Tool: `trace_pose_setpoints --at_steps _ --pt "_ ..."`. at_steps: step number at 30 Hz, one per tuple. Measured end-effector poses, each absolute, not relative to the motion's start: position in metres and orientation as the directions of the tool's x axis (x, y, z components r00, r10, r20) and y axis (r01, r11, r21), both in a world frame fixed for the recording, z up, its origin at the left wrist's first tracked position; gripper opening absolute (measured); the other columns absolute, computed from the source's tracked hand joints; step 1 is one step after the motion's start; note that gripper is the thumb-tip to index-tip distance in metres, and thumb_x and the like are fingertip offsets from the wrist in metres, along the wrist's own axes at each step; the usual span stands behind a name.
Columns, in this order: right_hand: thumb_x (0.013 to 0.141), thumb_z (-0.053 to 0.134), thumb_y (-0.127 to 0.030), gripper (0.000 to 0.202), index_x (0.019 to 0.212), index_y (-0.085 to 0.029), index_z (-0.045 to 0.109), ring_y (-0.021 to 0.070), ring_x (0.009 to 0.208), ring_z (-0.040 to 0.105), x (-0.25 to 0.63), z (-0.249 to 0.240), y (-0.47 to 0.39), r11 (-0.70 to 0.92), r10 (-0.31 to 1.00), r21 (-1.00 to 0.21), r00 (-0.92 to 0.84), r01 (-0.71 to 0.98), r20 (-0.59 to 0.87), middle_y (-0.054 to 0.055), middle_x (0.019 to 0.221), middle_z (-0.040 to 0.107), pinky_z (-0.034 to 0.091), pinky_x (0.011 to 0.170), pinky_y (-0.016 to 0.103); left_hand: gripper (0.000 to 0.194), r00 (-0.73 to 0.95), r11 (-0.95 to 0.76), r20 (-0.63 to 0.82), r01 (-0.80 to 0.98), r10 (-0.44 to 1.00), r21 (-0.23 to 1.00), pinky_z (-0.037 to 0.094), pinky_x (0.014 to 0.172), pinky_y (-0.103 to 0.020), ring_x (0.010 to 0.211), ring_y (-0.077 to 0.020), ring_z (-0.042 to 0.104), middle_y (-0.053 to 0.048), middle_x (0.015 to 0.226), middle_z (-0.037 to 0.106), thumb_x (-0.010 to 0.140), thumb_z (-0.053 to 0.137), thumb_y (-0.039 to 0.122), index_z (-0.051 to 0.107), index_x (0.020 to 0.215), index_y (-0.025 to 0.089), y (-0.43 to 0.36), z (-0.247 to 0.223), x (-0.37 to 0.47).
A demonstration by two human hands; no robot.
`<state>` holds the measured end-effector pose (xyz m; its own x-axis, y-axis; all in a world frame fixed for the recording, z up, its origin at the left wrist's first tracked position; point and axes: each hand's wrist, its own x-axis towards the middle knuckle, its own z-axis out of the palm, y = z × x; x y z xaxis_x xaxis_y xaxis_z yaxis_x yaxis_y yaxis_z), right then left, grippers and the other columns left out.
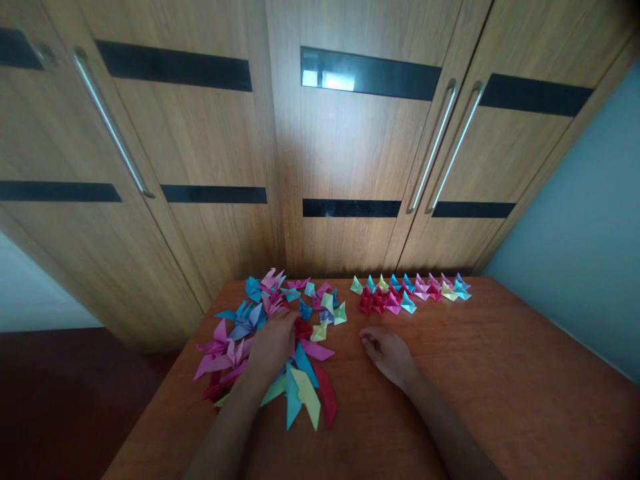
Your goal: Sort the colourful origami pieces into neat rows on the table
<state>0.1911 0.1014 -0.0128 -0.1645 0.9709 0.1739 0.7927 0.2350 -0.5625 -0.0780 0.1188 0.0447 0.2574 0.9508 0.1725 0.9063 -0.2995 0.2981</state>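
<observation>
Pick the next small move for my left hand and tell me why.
I'd have the left hand pinch the red piece and ease it out of the heap. The fingers already reach in right beside it, and the loosely curled right hand rests nearby, though whether either hand holds paper is unclear.

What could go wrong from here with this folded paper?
The left hand is deep in the paper pile, so it might crush or drag nearby pieces. The pink paper flower sits near the table's left edge and could get nudged off. The right hand may bump the paper rows just beyond it.
</observation>
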Motion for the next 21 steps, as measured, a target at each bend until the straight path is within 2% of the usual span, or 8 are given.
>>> trace_pose_setpoints --at_steps 8,11,17,21 --pt "0.084 0.046 -0.023 0.024 0.097 -0.023 0.066 0.0159 0.078 0.061 0.191 -0.013 0.101 0.22 0.975 -0.564 -0.158 0.796 0.158 0.002 0.091 0.068 0.044 0.076 0.026 0.021 0.282 -0.31 0.132 0.898 0.95 0.312 0.043 0.081 -0.026 0.092 -0.018 0.062 -0.004 0.094 0.068 0.081 0.049 0.012 0.066 0.089 0.023 0.116 0.046 -0.087" --pt "0.083 0.046 -0.023 0.024 0.097 -0.023 0.066 0.0161 0.078 0.061 0.191 -0.012 0.101 0.212 0.977 -0.567 -0.155 0.796 0.147 0.003 0.092 0.068 0.045 0.075 0.026 0.021 0.277 -0.315 0.159 0.893 0.948 0.323 0.044 0.078 -0.026 0.089 -0.0186 0.063 -0.003 0.093 0.069 0.081 0.048 0.014 0.065 0.088 0.022 0.115 0.048 -0.092" --pt "0.084 0.046 -0.024 0.023 0.096 -0.024 0.065 0.0167 0.081 0.061 0.19 -0.012 0.1 0.214 0.977 -0.572 -0.16 0.792 0.144 0.002 0.091 0.068 0.044 0.077 0.027 0.023 0.176 -0.279 0.271 0.867 0.946 0.413 0.047 0.082 -0.028 0.093 -0.0195 0.065 -0.001 0.101 0.071 0.082 0.047 0.02 0.066 0.095 0.025 0.115 0.053 -0.101" --pt "0.083 0.048 -0.022 0.022 0.096 -0.025 0.066 0.0164 0.082 0.061 0.19 -0.011 0.1 0.214 0.977 -0.561 -0.169 0.8 0.132 0.002 0.092 0.068 0.044 0.077 0.026 0.022 0.173 -0.323 0.313 0.784 0.934 0.53 0.048 0.08 -0.028 0.089 -0.0184 0.066 -0.001 0.097 0.072 0.082 0.049 0.024 0.067 0.096 0.023 0.114 0.053 -0.094"
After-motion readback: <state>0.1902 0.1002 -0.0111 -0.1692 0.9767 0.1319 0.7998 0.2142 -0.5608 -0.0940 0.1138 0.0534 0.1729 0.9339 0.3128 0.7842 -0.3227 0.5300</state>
